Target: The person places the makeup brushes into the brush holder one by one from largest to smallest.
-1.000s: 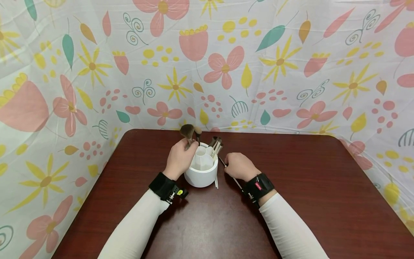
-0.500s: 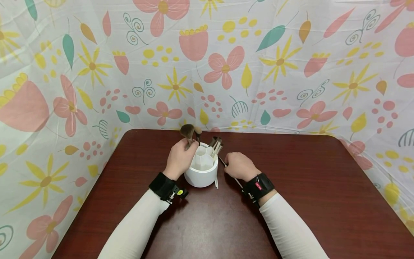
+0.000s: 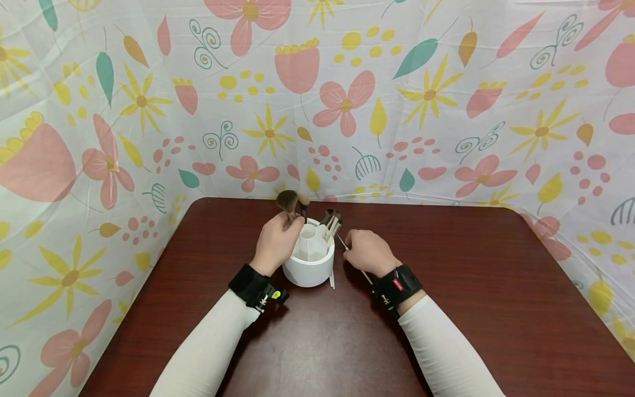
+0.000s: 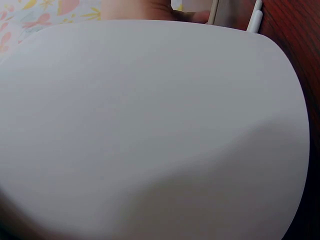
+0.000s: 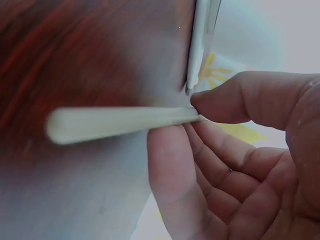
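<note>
Right hand (image 3: 369, 253), nearly closed, pinches a thin brush (image 5: 110, 122) at the cup (image 3: 307, 274)'s three o'clock; left hand (image 3: 276, 242) sits at ten, hold unclear. Probably a pick-up step; next seems to call for steady lifting.

no text legible; red tag (image 3: 397, 284) on wristband (image 3: 410, 280) too small

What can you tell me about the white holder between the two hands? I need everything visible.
The white holder is round, smooth-walled and plastic-looking, standing upright on the reddish-brown table. Inner dividers form several compartments. Brushes lean out at its back right, bristles up. The left hand is at its left side, where two more brushes rise; whether it grips the holder is hidden. The right hand is apart.
</note>
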`<state>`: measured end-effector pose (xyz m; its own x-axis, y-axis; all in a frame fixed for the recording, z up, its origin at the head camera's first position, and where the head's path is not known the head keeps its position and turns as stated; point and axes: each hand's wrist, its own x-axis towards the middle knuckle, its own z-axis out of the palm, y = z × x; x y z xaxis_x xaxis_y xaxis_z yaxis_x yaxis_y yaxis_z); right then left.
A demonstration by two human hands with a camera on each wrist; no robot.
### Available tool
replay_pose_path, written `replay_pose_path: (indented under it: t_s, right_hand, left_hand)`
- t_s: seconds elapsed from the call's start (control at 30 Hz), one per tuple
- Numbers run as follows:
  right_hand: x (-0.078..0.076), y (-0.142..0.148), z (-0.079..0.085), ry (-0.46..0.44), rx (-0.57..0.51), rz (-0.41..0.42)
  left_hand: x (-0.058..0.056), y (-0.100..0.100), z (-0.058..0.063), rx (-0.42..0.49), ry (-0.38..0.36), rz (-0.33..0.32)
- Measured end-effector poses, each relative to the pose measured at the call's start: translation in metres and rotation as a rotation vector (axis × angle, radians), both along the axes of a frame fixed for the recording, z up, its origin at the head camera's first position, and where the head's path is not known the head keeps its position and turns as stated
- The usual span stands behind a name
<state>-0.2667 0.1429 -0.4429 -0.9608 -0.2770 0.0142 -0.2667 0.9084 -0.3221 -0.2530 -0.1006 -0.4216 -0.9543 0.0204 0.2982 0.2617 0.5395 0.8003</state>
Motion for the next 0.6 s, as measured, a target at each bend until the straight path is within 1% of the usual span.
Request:
replay_pose_path:
  t_s: [0.37,0.6]
  right_hand:
    - [0.0004,-0.0007,0.0051,0.076,-0.059,-0.045]
    - [0.0020,-0.0011,0.0091,0.179,-0.149,-0.068]
  left_hand:
    - [0.0001,-0.0002,0.0004,0.003,0.000,0.000]
    - [-0.0010,-0.0008,-0.0010,-0.001,0.004,-0.003]
